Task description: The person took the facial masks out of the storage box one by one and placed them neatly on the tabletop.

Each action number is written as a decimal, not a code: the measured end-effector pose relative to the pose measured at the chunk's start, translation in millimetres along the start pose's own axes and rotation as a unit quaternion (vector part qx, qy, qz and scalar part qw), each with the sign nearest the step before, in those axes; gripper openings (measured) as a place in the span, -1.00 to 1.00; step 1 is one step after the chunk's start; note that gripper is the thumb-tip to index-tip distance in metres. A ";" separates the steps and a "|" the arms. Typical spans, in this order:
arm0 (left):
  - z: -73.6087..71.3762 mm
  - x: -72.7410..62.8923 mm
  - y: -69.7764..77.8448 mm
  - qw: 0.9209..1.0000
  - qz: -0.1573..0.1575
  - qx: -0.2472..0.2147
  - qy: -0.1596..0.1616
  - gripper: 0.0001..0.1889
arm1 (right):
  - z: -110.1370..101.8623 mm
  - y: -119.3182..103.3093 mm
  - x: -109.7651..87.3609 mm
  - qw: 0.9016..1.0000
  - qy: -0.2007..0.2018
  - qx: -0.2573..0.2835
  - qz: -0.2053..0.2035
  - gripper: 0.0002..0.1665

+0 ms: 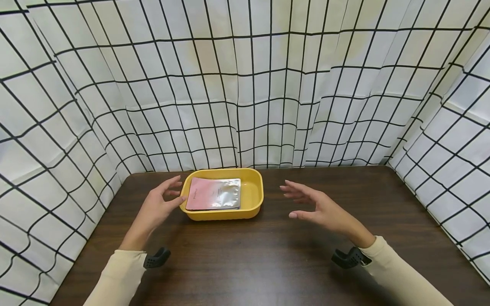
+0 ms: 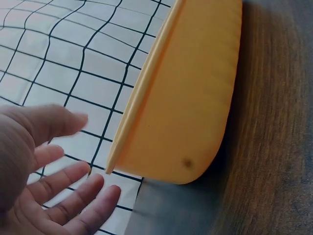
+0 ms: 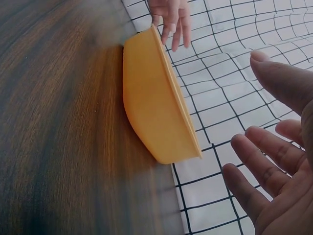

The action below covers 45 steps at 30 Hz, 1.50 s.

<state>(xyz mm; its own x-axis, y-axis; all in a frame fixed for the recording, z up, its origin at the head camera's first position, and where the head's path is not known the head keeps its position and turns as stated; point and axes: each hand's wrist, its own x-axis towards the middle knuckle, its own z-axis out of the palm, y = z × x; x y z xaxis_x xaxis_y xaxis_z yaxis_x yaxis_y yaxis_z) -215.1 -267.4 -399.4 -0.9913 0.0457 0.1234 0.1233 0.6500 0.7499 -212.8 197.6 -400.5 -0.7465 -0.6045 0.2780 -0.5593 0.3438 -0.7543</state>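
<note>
A shallow yellow plastic tub with rounded corners (image 1: 229,215) is seen upright near the far edge of a dark brown wood-grain table (image 1: 237,255), left of the middle in the head view. Inside it, a flat rectangular foil packet, pink shading into shiny silver (image 1: 208,194), is laid toward the left end, its pink side leftmost; a strip of yellow floor is left uncovered at the right. The left hand (image 1: 157,206) is held just beside the tub's left end, thumb parted from loosely bent, spread fingers, and nothing is gripped; in the left wrist view a gap is shown between thumb and rim. The right hand (image 1: 323,210) is held farther off, apart from the tub's right end, its thumb and fingers likewise spread wide with nothing grasped. Both forearms are covered by cream sleeves (image 1: 118,276), and a black wrist device (image 1: 347,258) is worn on each. The table is surrounded by white cloth with a black grid (image 1: 260,91).
</note>
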 end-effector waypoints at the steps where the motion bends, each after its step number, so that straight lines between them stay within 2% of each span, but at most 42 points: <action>1: -0.9 1.0 -1.2 1.000 -0.009 -0.005 -0.006 -0.27 | 0.5 0.5 0.6 1.000 -0.001 0.003 0.001 -0.03; 4: -2.4 4.5 -3.0 0.998 -0.041 -0.040 -0.022 -0.27 | 2.3 2.9 2.7 1.000 -0.005 0.011 -0.003 -0.03; 10: -3.8 12.5 -8.8 0.987 -0.096 -0.119 -0.050 -0.28 | 5.7 7.7 7.9 0.999 -0.015 0.034 -0.009 -0.05; 18: -4.6 21.9 -13.8 0.976 -0.139 -0.151 -0.067 -0.32 | 10.0 7.1 17.0 0.999 -0.023 0.041 -0.010 -0.04; 26: -5.5 26.3 -16.8 0.969 -0.152 -0.173 -0.087 -0.33 | 15.0 4.5 26.6 0.998 -0.025 0.058 0.009 -0.05; 32: -6.1 26.6 -20.9 0.962 -0.165 -0.193 -0.098 -0.34 | 20.3 7.7 41.1 0.997 -0.025 0.075 0.009 -0.01; 39: -4.2 29.8 -25.2 0.962 -0.160 -0.195 -0.104 -0.35 | 27.3 4.2 61.4 0.996 -0.022 0.081 0.030 -0.07; 45: -4.4 31.4 -27.0 0.958 -0.163 -0.210 -0.107 -0.34 | 33.3 4.5 76.3 0.994 -0.022 0.095 0.043 -0.05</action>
<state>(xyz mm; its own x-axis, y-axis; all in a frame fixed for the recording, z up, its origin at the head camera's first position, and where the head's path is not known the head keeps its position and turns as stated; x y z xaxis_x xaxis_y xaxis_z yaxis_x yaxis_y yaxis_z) -249.4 -286.8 -412.9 -0.9617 0.0755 -0.2635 -0.2308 0.2953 0.9271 -260.3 129.1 -402.4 -0.7695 -0.6113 0.1852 -0.4129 0.2549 -0.8744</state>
